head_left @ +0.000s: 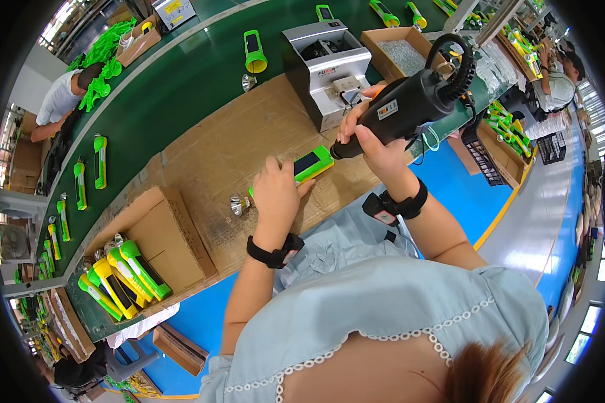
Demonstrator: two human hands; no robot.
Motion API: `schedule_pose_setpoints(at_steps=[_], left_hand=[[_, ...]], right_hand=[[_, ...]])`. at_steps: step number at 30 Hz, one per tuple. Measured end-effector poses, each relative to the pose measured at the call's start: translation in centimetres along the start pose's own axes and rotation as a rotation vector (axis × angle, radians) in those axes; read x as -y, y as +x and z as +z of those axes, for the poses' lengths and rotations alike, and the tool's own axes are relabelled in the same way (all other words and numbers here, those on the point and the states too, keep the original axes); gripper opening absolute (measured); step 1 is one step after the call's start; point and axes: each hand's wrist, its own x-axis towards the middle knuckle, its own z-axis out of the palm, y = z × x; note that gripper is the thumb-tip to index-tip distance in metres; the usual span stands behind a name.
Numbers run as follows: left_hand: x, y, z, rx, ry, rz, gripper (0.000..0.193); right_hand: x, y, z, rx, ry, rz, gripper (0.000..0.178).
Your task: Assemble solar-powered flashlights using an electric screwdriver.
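Note:
My right hand [378, 146] is wrapped around a black electric screwdriver [415, 101], tilted so that its tip meets the far right end of a green and yellow flashlight housing [316, 163]. That housing lies on a cardboard sheet [215, 144] and has a dark rectangular panel on top. My left hand [277, 190] grips the housing's near left end, fingers over it and thumb at its side. Beside the left hand, a shiny silver reflector [238, 205] pokes out at that end. The screw under the screwdriver tip, if any, is hidden.
Beyond the cardboard stands a grey screw feeder [326, 70], with an open box of small screws [403, 57] to its right. Several flashlights fill part of a carton [181, 232] at left. More line the green conveyor [175, 101]. A coiled cord [462, 77] rises from the screwdriver. Other people work farther off.

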Motion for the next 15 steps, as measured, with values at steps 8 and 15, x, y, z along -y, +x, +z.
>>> schedule_pose_setpoints(at_steps=[8, 15], left_hand=[[0.9, 0.8, -0.3, -0.053, -0.121, 0.061, 0.051], [1.2, 1.1, -0.6, -0.002, -0.127, 0.029, 0.048]], right_hand=[[0.4, 0.6, -0.3, 0.037, -0.071, 0.018, 0.056], [-0.5, 0.9, -0.2, 0.051, -0.089, 0.019, 0.056]])
